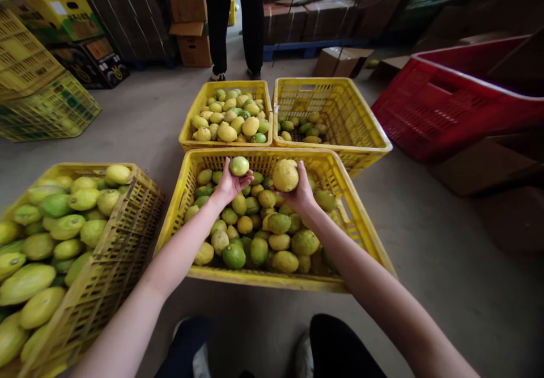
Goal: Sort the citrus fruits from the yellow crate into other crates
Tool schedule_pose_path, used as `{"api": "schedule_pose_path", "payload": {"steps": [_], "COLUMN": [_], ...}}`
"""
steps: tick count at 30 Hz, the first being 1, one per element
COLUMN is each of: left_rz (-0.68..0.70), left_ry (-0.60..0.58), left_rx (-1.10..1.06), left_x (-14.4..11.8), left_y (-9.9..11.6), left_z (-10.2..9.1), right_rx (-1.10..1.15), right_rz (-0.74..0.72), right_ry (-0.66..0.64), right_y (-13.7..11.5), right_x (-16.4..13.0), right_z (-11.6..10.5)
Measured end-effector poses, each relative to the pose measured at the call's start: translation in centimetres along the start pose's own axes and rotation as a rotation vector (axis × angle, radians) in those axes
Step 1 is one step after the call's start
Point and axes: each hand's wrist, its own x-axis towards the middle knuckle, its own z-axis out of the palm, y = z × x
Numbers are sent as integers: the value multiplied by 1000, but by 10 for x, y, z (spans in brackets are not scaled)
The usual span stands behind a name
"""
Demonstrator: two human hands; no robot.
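Over the near yellow crate [263, 280], my left hand [229, 185] holds a small green-yellow lemon [239, 166] in its fingers, palm partly up. To its right, my right hand [302, 192] grips a larger, knobbly yellow lemon [285, 175]. Both fruits are raised above many green and yellow lemons [279, 223] lying in that crate. Beyond its far rim stand two more yellow crates side by side: the left one [183, 134] is heaped with mostly yellow lemons, and the right one [361, 117] has a few greener lemons at its bottom.
Another yellow crate [127, 236], full of lemons, stands at my left. A large red crate [450, 106] is on the right beside cardboard boxes [488, 162]. Stacked yellow crates [46, 106] are at far left. A person in dark trousers [253, 21] stands behind the far crates.
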Motion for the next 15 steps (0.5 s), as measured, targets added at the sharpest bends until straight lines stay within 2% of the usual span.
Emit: {"api": "schedule_pose_path", "payload": {"steps": [4, 7, 12, 15], "left_rz": [-64, -111, -377, -424], "left_ry": [-24, -31, -94, -92], "left_rx": [-50, 44, 554, 825], "left_x": [1, 2, -10, -20], "left_y": [3, -1, -19, -11], "left_z": [-3, -4, -5, -7], "right_rx": [20, 102, 121, 153], "right_rz": [132, 176, 102, 63], "right_ry": [17, 43, 123, 142], "right_y": [-6, -11, -17, -18], "right_x": [-1, -2, 0, 0], "right_z": [1, -1, -5, -6]}}
